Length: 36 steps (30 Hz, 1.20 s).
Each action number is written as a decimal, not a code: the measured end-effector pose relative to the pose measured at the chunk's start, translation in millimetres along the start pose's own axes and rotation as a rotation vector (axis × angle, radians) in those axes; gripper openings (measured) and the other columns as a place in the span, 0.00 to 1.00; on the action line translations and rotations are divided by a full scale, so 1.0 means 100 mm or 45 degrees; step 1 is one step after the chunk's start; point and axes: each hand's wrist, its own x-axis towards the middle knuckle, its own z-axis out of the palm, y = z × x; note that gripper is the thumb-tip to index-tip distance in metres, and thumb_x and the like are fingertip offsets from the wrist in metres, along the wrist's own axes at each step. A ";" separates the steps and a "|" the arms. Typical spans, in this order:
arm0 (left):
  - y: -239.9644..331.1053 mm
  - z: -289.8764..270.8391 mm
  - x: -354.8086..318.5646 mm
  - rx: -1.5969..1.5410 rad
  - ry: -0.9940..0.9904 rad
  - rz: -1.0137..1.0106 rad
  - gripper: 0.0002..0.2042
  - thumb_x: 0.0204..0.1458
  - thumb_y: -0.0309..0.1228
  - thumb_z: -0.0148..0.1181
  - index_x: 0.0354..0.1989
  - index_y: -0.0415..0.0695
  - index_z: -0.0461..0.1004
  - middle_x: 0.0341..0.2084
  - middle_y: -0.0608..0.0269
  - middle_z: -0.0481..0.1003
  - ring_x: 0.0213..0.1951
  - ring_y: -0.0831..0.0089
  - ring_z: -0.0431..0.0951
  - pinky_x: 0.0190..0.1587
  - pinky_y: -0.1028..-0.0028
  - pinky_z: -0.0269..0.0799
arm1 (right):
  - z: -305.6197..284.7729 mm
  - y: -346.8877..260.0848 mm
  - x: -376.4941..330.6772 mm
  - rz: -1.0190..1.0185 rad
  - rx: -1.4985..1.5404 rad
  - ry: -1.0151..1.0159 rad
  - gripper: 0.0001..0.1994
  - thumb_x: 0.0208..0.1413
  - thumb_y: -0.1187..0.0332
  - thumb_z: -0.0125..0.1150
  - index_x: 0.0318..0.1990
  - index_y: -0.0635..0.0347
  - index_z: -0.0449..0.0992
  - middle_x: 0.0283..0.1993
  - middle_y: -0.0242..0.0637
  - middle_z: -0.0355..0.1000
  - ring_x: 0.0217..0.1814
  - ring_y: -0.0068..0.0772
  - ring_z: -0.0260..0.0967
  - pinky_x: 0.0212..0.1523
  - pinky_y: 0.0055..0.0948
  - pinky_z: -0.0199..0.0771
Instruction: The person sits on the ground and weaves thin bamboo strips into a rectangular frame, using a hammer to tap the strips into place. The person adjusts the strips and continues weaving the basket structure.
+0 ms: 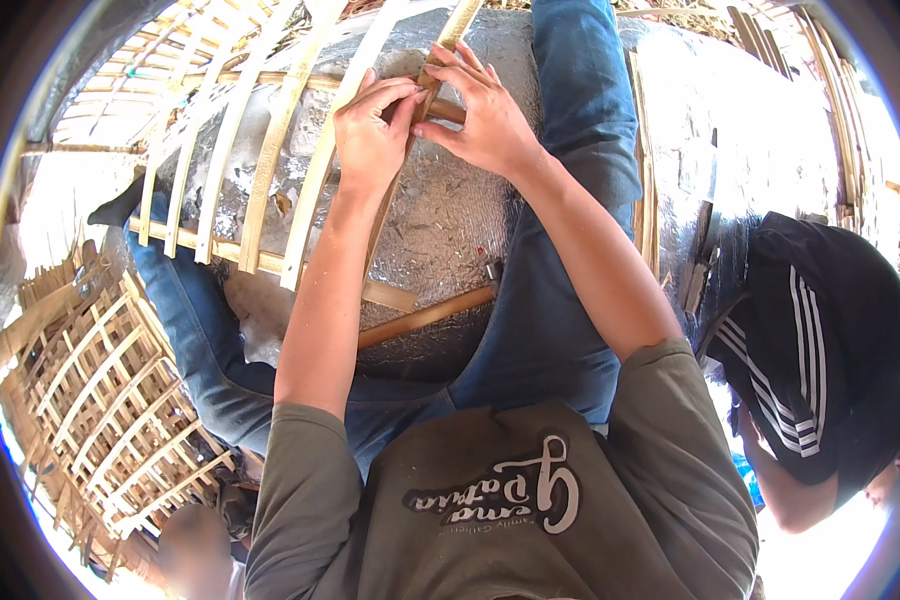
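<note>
Looks like five bamboo slats (286, 125) already sit across the crossbars (227, 249), with left hand (375, 125) and right hand (480, 118) pinching one more slat (457, 26) at the right end, probably not fixed yet.

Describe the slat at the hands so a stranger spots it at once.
Left of the jeans-clad right leg spreads a bamboo lattice. Take its rightmost slat, slanting up to the right. Unlike its neighbours, it has the left hand and right hand both on it.
</note>
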 end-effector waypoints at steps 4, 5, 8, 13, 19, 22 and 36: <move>-0.01 0.03 0.01 -0.013 0.020 0.014 0.04 0.52 0.21 0.65 0.35 0.38 0.82 0.33 0.56 0.83 0.36 0.61 0.84 0.65 0.54 0.66 | -0.01 0.04 -0.01 0.003 -0.010 -0.013 0.33 0.48 0.50 0.74 0.59 0.56 0.73 0.73 0.43 0.60 0.79 0.53 0.47 0.72 0.67 0.49; 0.00 0.03 0.01 -0.009 0.017 0.020 0.04 0.52 0.21 0.65 0.35 0.38 0.82 0.33 0.56 0.83 0.36 0.61 0.85 0.65 0.54 0.66 | -0.01 0.06 -0.01 0.008 -0.025 -0.019 0.33 0.48 0.49 0.73 0.59 0.56 0.73 0.73 0.43 0.60 0.79 0.53 0.47 0.72 0.67 0.50; -0.02 0.02 0.00 0.028 0.024 0.045 0.04 0.52 0.21 0.65 0.35 0.38 0.82 0.34 0.56 0.83 0.36 0.60 0.85 0.64 0.55 0.68 | -0.07 0.04 0.01 -0.005 -0.053 -0.071 0.34 0.49 0.48 0.72 0.60 0.56 0.72 0.74 0.43 0.59 0.79 0.53 0.47 0.71 0.67 0.54; 0.02 0.03 0.01 0.078 0.002 0.023 0.04 0.51 0.22 0.67 0.35 0.38 0.83 0.34 0.55 0.83 0.35 0.60 0.85 0.63 0.60 0.69 | -0.34 -0.01 -0.04 0.005 -0.046 -0.115 0.40 0.54 0.46 0.69 0.71 0.53 0.62 0.75 0.44 0.55 0.80 0.51 0.46 0.76 0.54 0.51; -0.04 0.02 0.03 0.116 0.008 -0.004 0.05 0.53 0.25 0.68 0.36 0.39 0.83 0.34 0.56 0.84 0.34 0.66 0.85 0.65 0.59 0.67 | -1.38 -0.02 -0.40 0.153 0.018 0.066 0.30 0.54 0.54 0.71 0.61 0.58 0.70 0.53 0.45 0.69 0.64 0.47 0.64 0.61 0.49 0.65; -0.02 0.05 0.04 0.001 -0.005 -0.001 0.04 0.53 0.25 0.67 0.35 0.38 0.83 0.33 0.58 0.84 0.30 0.64 0.83 0.67 0.55 0.64 | -1.79 0.20 -1.00 0.492 0.038 0.174 0.38 0.55 0.50 0.71 0.69 0.56 0.64 0.71 0.45 0.63 0.74 0.45 0.59 0.70 0.50 0.62; -0.02 0.02 0.02 -0.012 0.029 -0.184 0.04 0.52 0.23 0.67 0.35 0.39 0.83 0.26 0.59 0.82 0.24 0.72 0.79 0.61 0.66 0.71 | -1.71 -0.09 -2.59 0.753 -0.928 -0.046 0.25 0.55 0.61 0.70 0.58 0.56 0.72 0.53 0.43 0.71 0.59 0.44 0.67 0.59 0.44 0.67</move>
